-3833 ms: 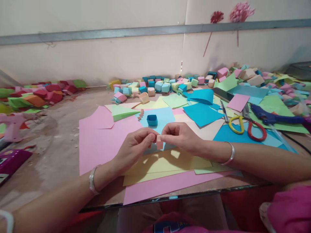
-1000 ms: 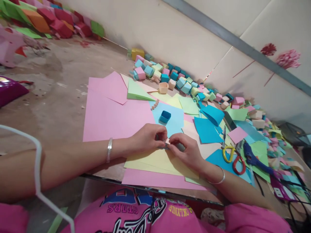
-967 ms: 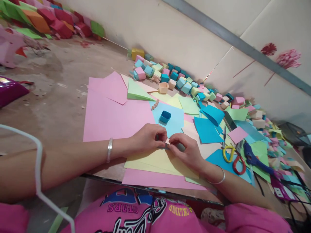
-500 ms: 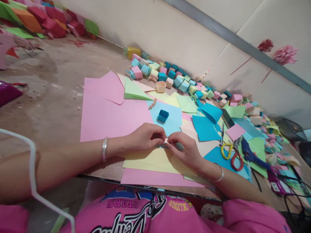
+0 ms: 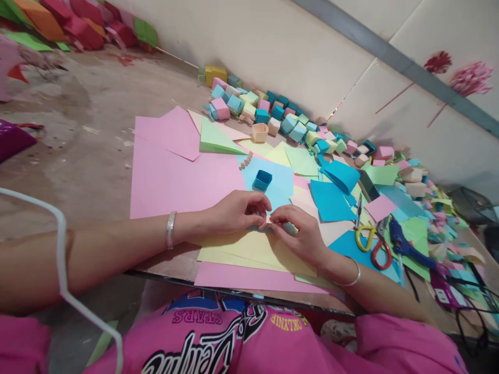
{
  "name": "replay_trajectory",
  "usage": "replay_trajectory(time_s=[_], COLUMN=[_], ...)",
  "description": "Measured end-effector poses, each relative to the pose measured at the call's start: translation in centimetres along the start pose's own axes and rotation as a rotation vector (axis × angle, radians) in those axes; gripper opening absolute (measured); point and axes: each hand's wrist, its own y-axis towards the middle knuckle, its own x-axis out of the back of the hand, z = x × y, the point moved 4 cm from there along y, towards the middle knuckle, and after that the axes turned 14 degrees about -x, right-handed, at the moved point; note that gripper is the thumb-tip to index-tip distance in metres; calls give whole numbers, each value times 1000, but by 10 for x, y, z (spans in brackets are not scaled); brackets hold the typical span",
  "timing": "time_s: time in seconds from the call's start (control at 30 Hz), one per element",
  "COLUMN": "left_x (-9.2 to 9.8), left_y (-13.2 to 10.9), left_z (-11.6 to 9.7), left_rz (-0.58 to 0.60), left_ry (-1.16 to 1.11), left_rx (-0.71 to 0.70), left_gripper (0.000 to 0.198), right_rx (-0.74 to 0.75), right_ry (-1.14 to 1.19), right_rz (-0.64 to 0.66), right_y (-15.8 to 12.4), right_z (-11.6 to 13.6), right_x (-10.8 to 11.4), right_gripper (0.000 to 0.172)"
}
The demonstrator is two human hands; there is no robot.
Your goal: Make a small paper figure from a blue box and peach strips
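My left hand (image 5: 237, 212) and my right hand (image 5: 298, 236) meet fingertip to fingertip over a yellow sheet (image 5: 249, 248). Between the fingertips they pinch a small peach folded paper piece (image 5: 268, 219), mostly hidden by the fingers. Both wrists wear silver bangles. Just beyond the hands a small blue paper box (image 5: 262, 179) sits on a light blue sheet (image 5: 278, 184). A large pink sheet (image 5: 175, 174) lies to the left of the hands.
Scissors with yellow and red handles (image 5: 372, 244) and a blue glue gun (image 5: 407, 249) lie to the right on coloured sheets. Several small paper boxes (image 5: 273, 114) line the wall. Red and green paper shapes (image 5: 78, 26) pile far left. A purple object (image 5: 11, 143) sits at the left edge.
The view has tilted and shifted since the oldest frame. My hands have lowered onto the yellow sheet and stay pinched on the peach piece, with only slight finger movement lately.
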Motion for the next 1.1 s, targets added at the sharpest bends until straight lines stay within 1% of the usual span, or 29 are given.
replay_trajectory(time_s=[0.3,0.47,0.77,0.9,1.1], left_x=[-2,-4,-2,-2,-3], left_y=[0,-1,-1,0,2], left_z=[-1,-2,-4,-3,-1], left_rz=[8,12,-8,-1,0], left_ry=[41,51,86,53,32], left_rx=[1,25,0,-23,-20], left_gripper=[23,28,27,30,31], right_rx=[26,29,26,22,40], right_ry=[-12,-24,-19,-11,-4], right_rz=[37,56,58,66,71], right_y=[2,2,2,3,4], right_z=[1,1,1,0,3], right_x=[0,0,0,0,1], right_gripper=[12,12,12,11,10])
